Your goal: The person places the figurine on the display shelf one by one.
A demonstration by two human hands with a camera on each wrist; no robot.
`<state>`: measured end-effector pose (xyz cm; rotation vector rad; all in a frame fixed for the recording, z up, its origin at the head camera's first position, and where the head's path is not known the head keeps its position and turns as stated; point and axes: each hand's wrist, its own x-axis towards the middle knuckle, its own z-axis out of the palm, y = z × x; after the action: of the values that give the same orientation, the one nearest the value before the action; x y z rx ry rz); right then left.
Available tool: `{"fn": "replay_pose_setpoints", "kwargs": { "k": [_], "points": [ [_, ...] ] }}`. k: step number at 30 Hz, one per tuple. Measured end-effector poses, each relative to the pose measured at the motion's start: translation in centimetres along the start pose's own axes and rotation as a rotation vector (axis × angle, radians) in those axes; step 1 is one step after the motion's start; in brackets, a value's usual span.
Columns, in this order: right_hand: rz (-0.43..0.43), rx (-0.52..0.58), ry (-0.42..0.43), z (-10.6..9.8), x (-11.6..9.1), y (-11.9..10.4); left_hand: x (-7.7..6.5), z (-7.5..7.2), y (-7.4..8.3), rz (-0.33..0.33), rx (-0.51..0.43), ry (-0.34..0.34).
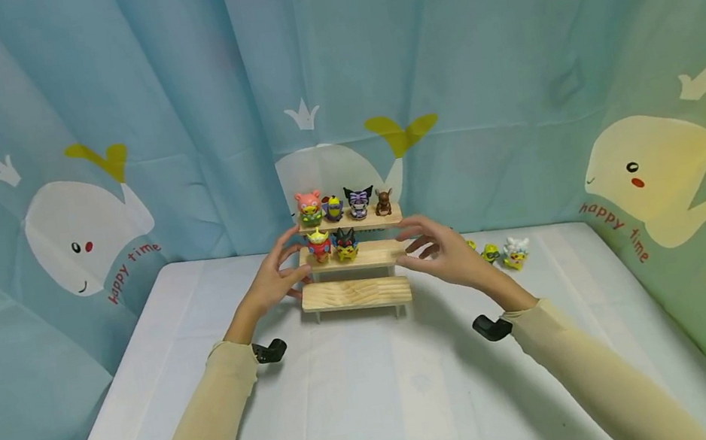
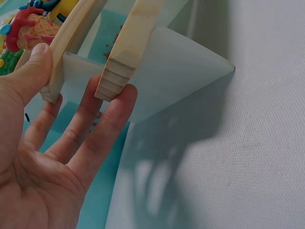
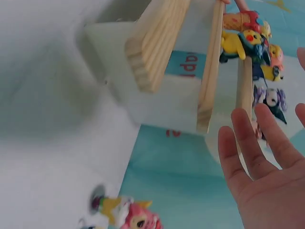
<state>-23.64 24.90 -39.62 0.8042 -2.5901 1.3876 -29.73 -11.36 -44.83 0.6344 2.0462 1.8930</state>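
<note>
A three-tier wooden display stand (image 1: 356, 293) with pale translucent side supports stands at the table's back. My left hand (image 1: 269, 281) is at its left end. In the left wrist view, the thumb (image 2: 40, 59) touches the middle board (image 2: 66, 43) and fingertips meet the bottom board's end (image 2: 114, 78). My right hand (image 1: 445, 253) is by the right end, fingers spread; in the right wrist view its fingertips are close to the top board (image 3: 245, 86). Several small figurines line the top board, including a pink one (image 1: 310, 210). A red figurine (image 1: 319, 246) and a yellow-and-black one (image 1: 346, 245) occupy the middle board.
Several more figurines, one white and yellow (image 1: 515, 253), are on the white tabletop (image 1: 353, 402) right of the stand, partly hidden behind my right hand. A blue curtain (image 1: 477, 42) with whale prints hangs close behind the stand and along both sides.
</note>
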Motion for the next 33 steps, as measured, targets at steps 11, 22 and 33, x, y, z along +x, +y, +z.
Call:
{"fn": "replay_pose_setpoints", "kwargs": {
  "k": [11,22,33],
  "points": [
    [0.066,-0.056,0.084,-3.5,-4.6,0.4,-0.1,-0.1,-0.1,0.010,0.015,-0.004],
    [0.116,-0.152,0.226,-7.7,-10.7,1.5,0.0,-0.1,-0.1,0.021,0.016,-0.012],
    [0.127,-0.137,0.325,-9.9,-15.2,3.1,1.1,-0.9,-2.7,0.023,0.029,0.011]
  ]
}}
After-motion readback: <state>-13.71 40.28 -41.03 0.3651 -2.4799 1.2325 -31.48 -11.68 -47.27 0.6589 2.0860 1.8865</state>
